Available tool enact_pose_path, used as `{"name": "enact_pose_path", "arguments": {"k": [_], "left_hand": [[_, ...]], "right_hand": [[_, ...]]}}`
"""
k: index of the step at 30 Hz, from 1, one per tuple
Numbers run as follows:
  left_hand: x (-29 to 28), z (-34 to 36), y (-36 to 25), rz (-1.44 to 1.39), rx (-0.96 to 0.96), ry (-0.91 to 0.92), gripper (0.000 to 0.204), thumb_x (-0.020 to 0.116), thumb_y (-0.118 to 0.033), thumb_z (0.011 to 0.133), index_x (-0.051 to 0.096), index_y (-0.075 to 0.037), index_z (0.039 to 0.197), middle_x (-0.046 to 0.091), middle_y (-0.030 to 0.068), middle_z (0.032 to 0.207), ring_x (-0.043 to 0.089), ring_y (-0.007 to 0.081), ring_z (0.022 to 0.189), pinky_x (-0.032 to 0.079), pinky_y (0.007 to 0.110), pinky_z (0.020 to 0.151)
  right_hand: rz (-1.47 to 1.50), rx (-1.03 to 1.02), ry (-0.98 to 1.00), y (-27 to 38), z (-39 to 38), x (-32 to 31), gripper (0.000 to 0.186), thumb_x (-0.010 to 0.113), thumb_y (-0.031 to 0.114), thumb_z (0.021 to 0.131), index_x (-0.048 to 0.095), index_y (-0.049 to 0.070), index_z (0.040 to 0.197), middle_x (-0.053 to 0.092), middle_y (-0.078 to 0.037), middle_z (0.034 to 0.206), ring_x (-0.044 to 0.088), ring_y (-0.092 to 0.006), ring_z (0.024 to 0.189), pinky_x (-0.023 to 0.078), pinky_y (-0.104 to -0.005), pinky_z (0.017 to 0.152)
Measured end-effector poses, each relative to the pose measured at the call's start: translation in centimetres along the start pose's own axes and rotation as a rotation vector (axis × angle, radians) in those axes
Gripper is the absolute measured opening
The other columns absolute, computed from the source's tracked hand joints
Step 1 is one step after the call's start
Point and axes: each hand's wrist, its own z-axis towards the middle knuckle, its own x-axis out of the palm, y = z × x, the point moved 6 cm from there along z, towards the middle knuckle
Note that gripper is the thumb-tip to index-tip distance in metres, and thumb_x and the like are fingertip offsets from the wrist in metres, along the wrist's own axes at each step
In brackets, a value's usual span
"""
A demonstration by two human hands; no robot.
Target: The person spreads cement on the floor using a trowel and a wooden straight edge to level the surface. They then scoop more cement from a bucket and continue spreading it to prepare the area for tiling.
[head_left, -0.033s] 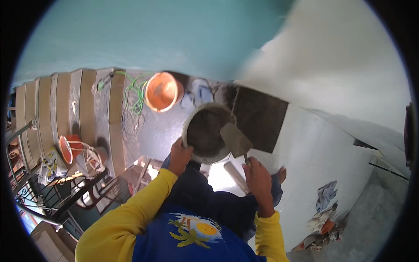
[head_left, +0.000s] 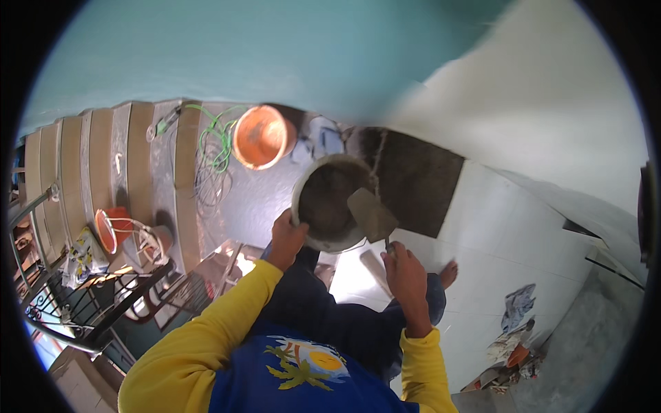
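Observation:
My left hand (head_left: 288, 239) grips the near left rim of a round bucket (head_left: 300, 199). Dark grey material that looks like mortar (head_left: 330, 196) lies inside it. In my right hand (head_left: 406, 275) is the handle of a trowel (head_left: 372, 215), its wide flat blade angled up and left over the bucket's right rim. The blade hides part of that rim. Fingers of the right hand wrap round the handle and cover most of it.
An orange bucket (head_left: 261, 138) stands beyond, beside a green cable (head_left: 219, 148). Stairs (head_left: 131, 179) with a dark metal railing (head_left: 103, 330) run along the left. A second orange bucket (head_left: 114, 229) rests on them. Rags (head_left: 518, 306) and debris lie on the right floor.
The view has shifted slightly, so the surroundings sit a little differently. Both hands keep their hold; the trowel stays over the bucket's right rim with hardly any movement.

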Motion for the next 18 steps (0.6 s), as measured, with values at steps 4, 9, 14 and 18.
{"name": "enact_pose_path", "arguments": {"k": [4, 9, 14, 18], "left_hand": [[-3.1, 5.0, 2.5, -0.081, 0.083, 0.014, 0.052, 0.067, -0.004, 0.082, 0.069, 0.003, 0.133, 0.079, 0.0166, 0.109, 0.075, 0.0225, 0.095, 0.058, 0.036, 0.085], [-3.5, 9.8, 5.5, -0.127, 0.204, 0.025, 0.061, 0.064, 0.001, 0.086, 0.061, 0.003, 0.147, 0.078, 0.0135, 0.118, 0.072, 0.0160, 0.103, 0.057, 0.031, 0.093], [-0.8, 12.5, 8.8, -0.240, 0.134, 0.079, 0.061, 0.061, 0.005, 0.088, 0.058, 0.007, 0.149, 0.075, 0.0124, 0.123, 0.069, 0.0132, 0.108, 0.056, 0.029, 0.094], [-0.7, 15.3, 11.5, -0.336, 0.095, 0.036, 0.043, 0.060, 0.007, 0.088, 0.066, 0.007, 0.131, 0.075, 0.0069, 0.109, 0.067, 0.0098, 0.092, 0.055, 0.027, 0.082]], "right_hand": [[-0.053, 0.076, 0.073, 4.4, 4.6, 8.7, 0.036, 0.062, 0.035, 0.106, 0.062, 0.006, 0.127, 0.071, -0.025, 0.100, 0.073, -0.0461, 0.087, 0.058, -0.0561, 0.074], [0.082, 0.026, 0.080, 6.0, 13.0, 19.1, 0.039, 0.064, 0.037, 0.105, 0.065, 0.002, 0.124, 0.073, -0.029, 0.093, 0.073, -0.0487, 0.089, 0.057, -0.0563, 0.075], [0.184, -0.071, 0.098, 9.1, 17.2, 25.0, 0.038, 0.063, 0.038, 0.106, 0.066, 0.003, 0.122, 0.073, -0.025, 0.097, 0.073, -0.0462, 0.087, 0.057, -0.0564, 0.075], [0.209, -0.168, -0.018, 7.8, 17.1, 26.5, 0.038, 0.065, 0.035, 0.105, 0.065, 0.004, 0.127, 0.073, -0.023, 0.098, 0.073, -0.0453, 0.086, 0.058, -0.0540, 0.072]]}}
